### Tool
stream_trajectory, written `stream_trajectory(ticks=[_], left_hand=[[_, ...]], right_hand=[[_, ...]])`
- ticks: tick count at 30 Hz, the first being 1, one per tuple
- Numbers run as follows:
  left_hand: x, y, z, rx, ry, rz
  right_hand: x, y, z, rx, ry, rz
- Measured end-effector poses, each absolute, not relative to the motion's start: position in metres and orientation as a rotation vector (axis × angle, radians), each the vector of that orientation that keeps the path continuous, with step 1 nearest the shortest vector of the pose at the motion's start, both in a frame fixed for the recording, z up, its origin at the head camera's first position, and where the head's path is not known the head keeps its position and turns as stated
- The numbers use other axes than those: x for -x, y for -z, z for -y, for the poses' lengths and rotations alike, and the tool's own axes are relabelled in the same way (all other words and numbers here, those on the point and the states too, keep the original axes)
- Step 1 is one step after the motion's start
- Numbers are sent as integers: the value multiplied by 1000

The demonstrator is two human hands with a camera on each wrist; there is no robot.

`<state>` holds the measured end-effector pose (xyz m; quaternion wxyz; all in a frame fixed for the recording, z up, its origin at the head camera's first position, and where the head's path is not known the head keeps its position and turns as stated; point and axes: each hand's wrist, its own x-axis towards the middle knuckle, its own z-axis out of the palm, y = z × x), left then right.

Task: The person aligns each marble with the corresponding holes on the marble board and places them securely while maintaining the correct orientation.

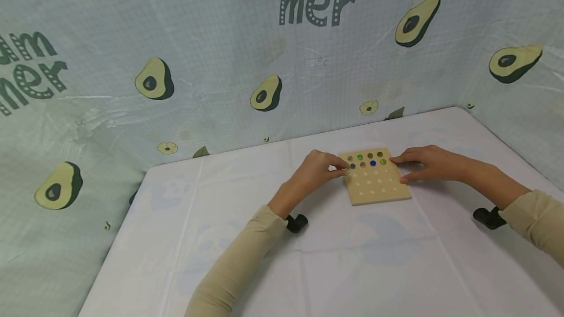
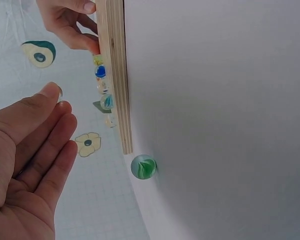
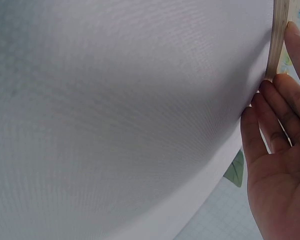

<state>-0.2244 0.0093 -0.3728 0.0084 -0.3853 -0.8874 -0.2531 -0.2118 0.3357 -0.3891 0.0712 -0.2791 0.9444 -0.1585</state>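
A square wooden board (image 1: 379, 198) with rows of round hollows lies on the table. Glass marbles fill its two far rows, among them a dark blue marble (image 1: 373, 163) and a yellow-green one (image 1: 383, 162). At the board's left edge, my left hand (image 1: 313, 172) pinches a small clear marble (image 2: 60, 95) between thumb and forefinger, mostly covered by the fingertips. My right hand (image 1: 434, 163) rests its thumb and fairly straight fingers against the board's right edge. A marble with a green swirl (image 2: 143, 166) sits beside the board in the left wrist view.
A pale cloth covers the table (image 1: 335, 268). Behind it hangs a curtain (image 1: 211, 38) printed with avocados, meeting the table's far edge. Dark wrist-camera mounts (image 1: 297, 223) stick out below both wrists.
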Motion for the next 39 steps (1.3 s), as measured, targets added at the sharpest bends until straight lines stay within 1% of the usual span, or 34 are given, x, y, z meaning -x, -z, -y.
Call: stream_trajectory(ticks=[8, 19, 24, 30, 39], left_hand=[[224, 372, -17, 1180, 823, 2790], [228, 369, -27, 1055, 838, 2825], [231, 367, -28, 1044, 844, 2861], [236, 369, -24, 924, 961, 2927], [240, 371, -20, 838, 1125, 2941]], right_hand=[[211, 388, -336, 830, 485, -2835], [212, 387, -336, 828, 469, -2830], [212, 388, -336, 810, 491, -2829], [211, 387, -334, 808, 509, -2826], [213, 389, -335, 799, 510, -2819]])
